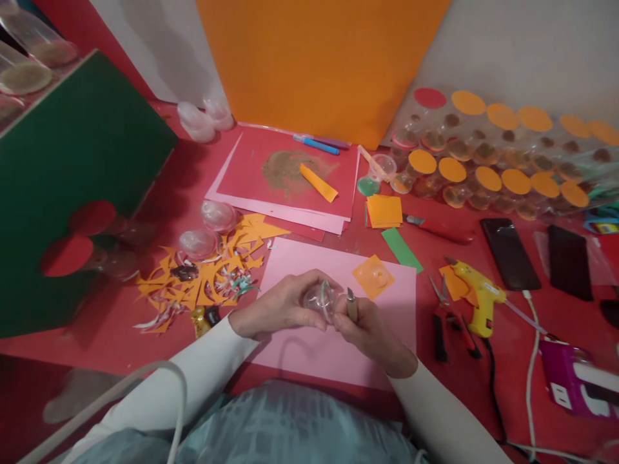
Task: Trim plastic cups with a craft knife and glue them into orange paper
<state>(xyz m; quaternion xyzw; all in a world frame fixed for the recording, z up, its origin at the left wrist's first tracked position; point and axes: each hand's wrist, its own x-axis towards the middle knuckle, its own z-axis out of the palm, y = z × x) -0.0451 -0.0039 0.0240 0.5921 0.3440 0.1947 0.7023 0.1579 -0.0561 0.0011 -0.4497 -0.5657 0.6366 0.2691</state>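
Over the pink paper sheet (300, 351), my left hand (290, 301) is closed around a clear, rounded plastic piece (319, 295), which looks like a cut bottle top. My right hand (367, 328) grips a craft knife (351, 305), its short blade pointing up and away from me. Fingers of the right hand also touch the right side of the plastic piece. Just beyond lies an orange paper square (372, 274) with a small clear round piece on it. Part of the plastic piece is hidden by my fingers.
Orange paper scraps (203, 283) and two clear plastic pieces (199, 243) lie left. On the right are scissors (439, 309), a yellow glue gun (483, 296) and a phone (510, 253). Hourglass-like bottles (483, 151) line the back right. A green board (82, 187) stands left.
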